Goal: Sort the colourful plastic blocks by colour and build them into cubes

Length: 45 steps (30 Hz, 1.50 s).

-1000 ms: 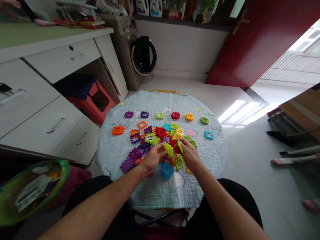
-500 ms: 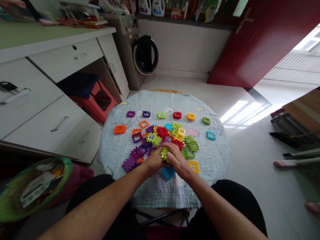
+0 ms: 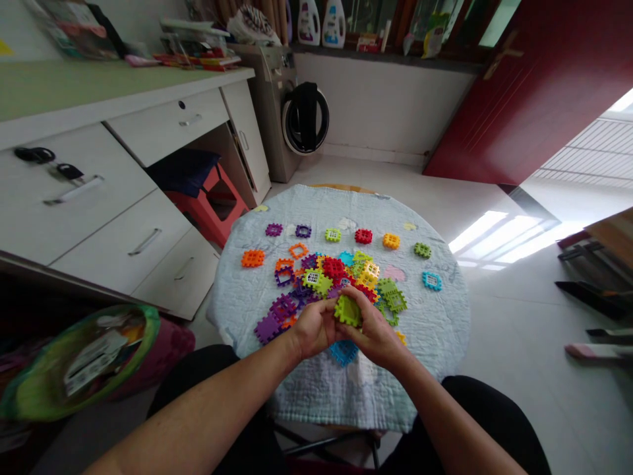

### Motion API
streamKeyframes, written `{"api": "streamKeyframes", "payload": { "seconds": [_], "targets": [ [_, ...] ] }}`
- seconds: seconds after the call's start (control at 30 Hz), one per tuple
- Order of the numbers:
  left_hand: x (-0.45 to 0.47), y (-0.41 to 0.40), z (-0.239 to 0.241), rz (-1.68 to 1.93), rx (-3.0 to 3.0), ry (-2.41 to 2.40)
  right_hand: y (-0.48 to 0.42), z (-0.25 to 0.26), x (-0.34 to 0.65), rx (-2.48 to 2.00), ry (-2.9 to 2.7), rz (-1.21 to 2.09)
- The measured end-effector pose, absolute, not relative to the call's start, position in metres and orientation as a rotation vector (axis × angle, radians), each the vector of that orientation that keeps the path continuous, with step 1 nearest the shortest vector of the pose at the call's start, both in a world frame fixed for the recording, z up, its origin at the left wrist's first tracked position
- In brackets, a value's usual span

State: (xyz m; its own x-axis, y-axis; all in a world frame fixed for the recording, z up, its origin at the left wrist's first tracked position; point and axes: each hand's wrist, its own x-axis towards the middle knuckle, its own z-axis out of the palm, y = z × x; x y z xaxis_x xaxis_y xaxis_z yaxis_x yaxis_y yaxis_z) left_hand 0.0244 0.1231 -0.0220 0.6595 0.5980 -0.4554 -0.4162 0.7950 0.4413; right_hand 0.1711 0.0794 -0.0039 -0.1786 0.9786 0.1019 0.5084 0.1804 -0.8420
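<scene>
While the left hand (image 3: 316,328) and right hand (image 3: 374,330) grip a lime-green block (image 3: 349,311), joining its toothed edges seems underway; the next press calls for alignment.

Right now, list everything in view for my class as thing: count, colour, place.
held piece: one, lime, centre
heaped pieces: uncountable, mixed, centre
outermost pieces: eight, multicoloured, arcing around them
table: one, tan rim, centre
cloth: one, pale blue, over it
desk: one, white, left
stool: one, red, under desk
desktop clutter: uncountable, mixed, back left
washing machine: one, grey, beyond desk
bottles: two, white, windowsill
door: one, red, back right
bin: one, pink, lower left
furniture: uncountable, brown, right edge
trousered legs: two, black, bottom
left hand: one, bare, piece's left
right hand: one, bare, piece's right
</scene>
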Motion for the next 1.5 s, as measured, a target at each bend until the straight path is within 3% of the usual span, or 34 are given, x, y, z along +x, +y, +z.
{"api": "streamKeyframes", "payload": {
  "seconds": [0.97,1.2,1.5],
  "targets": [
    [0.029,0.122,-0.016,0.661,0.377,0.431,0.097,0.011,0.171,-1.436,-1.995,0.643],
    [0.009,0.157,-0.002,0.826,0.244,0.603,0.184,0.023,0.17,-1.466,-2.146,0.537],
    [-0.027,0.201,0.004,1.117,0.134,0.846,0.32,-0.031,0.182,-2.035,-2.118,0.32]
  ]
}}
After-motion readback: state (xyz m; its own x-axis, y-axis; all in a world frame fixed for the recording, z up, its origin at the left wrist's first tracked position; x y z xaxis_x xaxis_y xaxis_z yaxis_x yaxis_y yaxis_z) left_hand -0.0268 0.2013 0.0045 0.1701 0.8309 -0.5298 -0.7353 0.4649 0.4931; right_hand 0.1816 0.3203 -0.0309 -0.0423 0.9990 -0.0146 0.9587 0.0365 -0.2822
